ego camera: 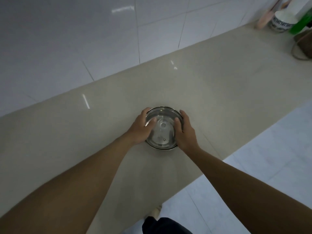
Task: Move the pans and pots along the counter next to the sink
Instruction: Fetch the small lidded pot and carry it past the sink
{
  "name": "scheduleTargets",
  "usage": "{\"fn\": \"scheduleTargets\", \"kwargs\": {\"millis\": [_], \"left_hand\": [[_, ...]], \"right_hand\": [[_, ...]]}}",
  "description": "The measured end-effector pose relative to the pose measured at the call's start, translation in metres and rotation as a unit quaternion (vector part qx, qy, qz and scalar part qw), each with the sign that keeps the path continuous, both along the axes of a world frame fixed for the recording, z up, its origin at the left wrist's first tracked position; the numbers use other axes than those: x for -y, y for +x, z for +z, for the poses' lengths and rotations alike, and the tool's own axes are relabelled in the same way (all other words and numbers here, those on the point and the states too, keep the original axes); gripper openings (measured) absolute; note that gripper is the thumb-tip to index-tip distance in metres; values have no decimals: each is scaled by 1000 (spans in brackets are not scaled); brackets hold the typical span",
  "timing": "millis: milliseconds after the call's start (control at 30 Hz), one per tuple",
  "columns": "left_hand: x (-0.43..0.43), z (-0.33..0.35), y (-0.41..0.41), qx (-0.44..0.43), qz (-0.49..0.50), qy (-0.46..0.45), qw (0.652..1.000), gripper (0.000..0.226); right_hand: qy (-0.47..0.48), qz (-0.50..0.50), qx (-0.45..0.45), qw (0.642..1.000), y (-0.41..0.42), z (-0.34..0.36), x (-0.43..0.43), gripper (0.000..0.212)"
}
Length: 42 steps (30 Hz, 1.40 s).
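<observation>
A round steel pot with a clear glass lid [163, 128] sits on the pale beige glossy bench [219, 92], near the bench's front edge and about midway along the visible stretch. The lid has a metal rim, and a small knob fitting shows at its middle; what lies inside the pot cannot be made out through the glare.

Both hands are clamped on the pot from opposite sides. The left hand [141, 128] wraps the left edge, fingers curled over the far rim and thumb lying across the glass. The right hand [184, 132] presses the right edge in the same way, thumb on the lid, fingers down the side. Bare forearms run back toward the camera.

Behind the bench rises a wall of large white glossy tiles [67, 39]. At the far right end of the bench stand a white tub with dark lettering [281, 21], a green plastic object [299, 22] touching it, and a brown woven item [303, 44] just in front. Below the bench edge lies a light tiled floor [270, 157], with a dark trouser leg [162, 225] in view.
</observation>
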<state>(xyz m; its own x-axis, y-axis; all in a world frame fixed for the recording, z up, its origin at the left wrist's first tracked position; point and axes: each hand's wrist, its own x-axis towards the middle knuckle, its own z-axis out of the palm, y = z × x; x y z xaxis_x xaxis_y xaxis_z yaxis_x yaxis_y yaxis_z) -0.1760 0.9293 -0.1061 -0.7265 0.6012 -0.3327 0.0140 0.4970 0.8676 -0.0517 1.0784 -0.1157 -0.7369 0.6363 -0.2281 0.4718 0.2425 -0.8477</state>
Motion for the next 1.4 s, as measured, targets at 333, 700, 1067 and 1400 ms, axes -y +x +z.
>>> {"fn": "scheduleTargets", "kwargs": {"millis": [333,700,1067,1400], "left_hand": [[44,7,15,-46,30,-76,996,66],[168,72,25,-178,88,-21,980,35],[418,121,101,-211,225,-47,950,44],[631,145,206,-207,361,-83,905,44]], "right_hand": [[36,80,-30,996,2,7,34,44],[83,132,-124,980,-21,71,137,36],[56,262,-156,951,-11,112,369,35],[7,411,-172,895,28,125,589,31]]}}
